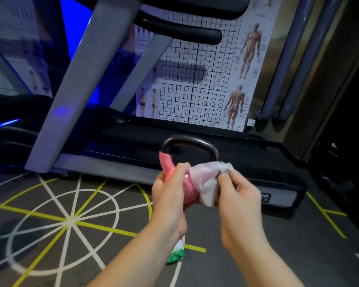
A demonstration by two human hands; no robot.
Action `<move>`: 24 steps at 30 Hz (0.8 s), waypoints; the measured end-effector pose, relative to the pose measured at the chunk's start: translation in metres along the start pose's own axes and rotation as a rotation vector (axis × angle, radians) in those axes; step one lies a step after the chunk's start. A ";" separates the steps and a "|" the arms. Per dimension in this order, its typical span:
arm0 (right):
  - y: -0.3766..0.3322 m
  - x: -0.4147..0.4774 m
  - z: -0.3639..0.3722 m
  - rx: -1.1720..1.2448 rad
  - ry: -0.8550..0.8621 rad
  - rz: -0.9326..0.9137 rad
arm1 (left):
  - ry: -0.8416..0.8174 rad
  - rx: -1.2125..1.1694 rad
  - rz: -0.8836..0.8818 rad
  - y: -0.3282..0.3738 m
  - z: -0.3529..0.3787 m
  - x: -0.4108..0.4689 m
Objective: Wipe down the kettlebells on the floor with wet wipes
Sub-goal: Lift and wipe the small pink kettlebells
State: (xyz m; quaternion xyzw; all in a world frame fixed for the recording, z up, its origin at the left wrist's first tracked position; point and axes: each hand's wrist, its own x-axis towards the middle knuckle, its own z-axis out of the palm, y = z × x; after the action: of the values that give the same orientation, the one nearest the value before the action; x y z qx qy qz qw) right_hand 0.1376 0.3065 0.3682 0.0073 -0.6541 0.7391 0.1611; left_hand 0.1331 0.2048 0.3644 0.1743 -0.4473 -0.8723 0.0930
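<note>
A pink kettlebell (167,165) with a dark metal handle (192,140) stands on the floor in front of a treadmill. A white wet wipe (206,179) is stretched between my two hands just in front of the kettlebell's right side. My left hand (170,195) pinches the wipe's left edge and covers much of the pink body. My right hand (239,195) pinches the bunched right end of the wipe. A green and white wipe packet (177,252) lies on the floor below my left wrist, partly hidden.
A treadmill (195,141) with grey uprights stands right behind the kettlebell. The grey floor (112,255) carries white and yellow line markings. An anatomy poster and a grid chart (195,79) hang on the wall behind. Two grey pipes (288,69) run down at the right.
</note>
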 end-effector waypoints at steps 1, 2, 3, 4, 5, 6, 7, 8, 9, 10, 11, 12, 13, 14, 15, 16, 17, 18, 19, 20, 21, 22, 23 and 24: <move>-0.003 0.002 0.000 0.048 0.030 0.010 | 0.001 0.050 0.031 0.000 -0.002 0.000; -0.006 0.004 -0.001 0.079 0.048 0.024 | 0.004 0.099 0.062 0.000 -0.003 -0.001; -0.007 0.005 -0.001 0.092 0.054 0.036 | 0.005 0.127 0.093 0.001 -0.005 -0.002; -0.007 0.005 0.001 0.083 0.054 0.046 | 0.010 0.136 0.115 0.001 -0.007 -0.001; -0.004 0.007 0.001 0.050 0.056 0.055 | 0.019 0.133 0.114 0.001 -0.008 0.000; 0.000 0.008 0.001 0.004 0.056 0.071 | 0.033 0.117 0.086 0.001 -0.009 0.001; 0.004 0.006 0.001 -0.046 0.041 0.086 | 0.049 0.089 0.039 0.000 -0.010 0.003; 0.006 0.003 0.003 -0.081 0.007 0.103 | 0.060 0.053 -0.012 0.000 -0.012 0.005; 0.005 0.000 0.005 -0.085 -0.038 0.129 | 0.062 0.016 -0.064 0.001 -0.015 0.006; 0.006 -0.003 0.008 -0.056 -0.063 0.166 | 0.051 -0.011 -0.109 0.001 -0.018 0.008; 0.004 -0.005 0.010 0.002 -0.081 0.202 | 0.040 -0.020 -0.132 0.000 -0.021 0.010; 0.001 -0.006 0.011 0.060 -0.087 0.234 | 0.037 -0.020 -0.131 -0.001 -0.023 0.011; -0.003 -0.005 0.011 0.097 -0.090 0.247 | 0.046 0.002 -0.110 -0.001 -0.025 0.011; -0.006 -0.002 0.009 0.112 -0.081 0.227 | 0.060 0.047 -0.070 -0.001 -0.026 0.011; -0.007 0.001 0.008 0.105 -0.065 0.192 | 0.067 0.103 -0.016 0.000 -0.026 0.010; -0.006 0.004 0.008 0.094 -0.050 0.163 | 0.062 0.152 0.039 0.001 -0.025 0.008; -0.008 0.005 0.009 0.068 -0.040 0.137 | 0.054 0.187 0.083 0.003 -0.024 0.006; -0.007 0.005 0.011 0.041 -0.029 0.116 | 0.049 0.204 0.103 0.004 -0.024 0.005; -0.006 0.004 0.014 0.022 -0.023 0.110 | 0.051 0.199 0.089 0.005 -0.025 0.005; -0.005 0.003 0.016 0.014 -0.025 0.109 | 0.059 0.174 0.048 0.006 -0.026 0.006; -0.003 0.001 0.018 0.000 -0.031 0.115 | 0.064 0.132 -0.005 0.006 -0.028 0.008; -0.002 0.000 0.019 -0.007 -0.041 0.128 | 0.064 0.088 -0.051 0.006 -0.030 0.010; 0.001 -0.001 0.019 -0.014 -0.054 0.144 | 0.061 0.064 -0.077 0.006 -0.031 0.011; 0.005 -0.002 0.020 -0.006 -0.062 0.156 | 0.058 0.072 -0.082 0.006 -0.033 0.013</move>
State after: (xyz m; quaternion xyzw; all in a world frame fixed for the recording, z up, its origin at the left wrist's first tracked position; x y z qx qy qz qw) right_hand 0.1348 0.2865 0.3657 -0.0214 -0.6595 0.7469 0.0826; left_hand 0.1341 0.1725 0.3492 0.2210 -0.4680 -0.8533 0.0641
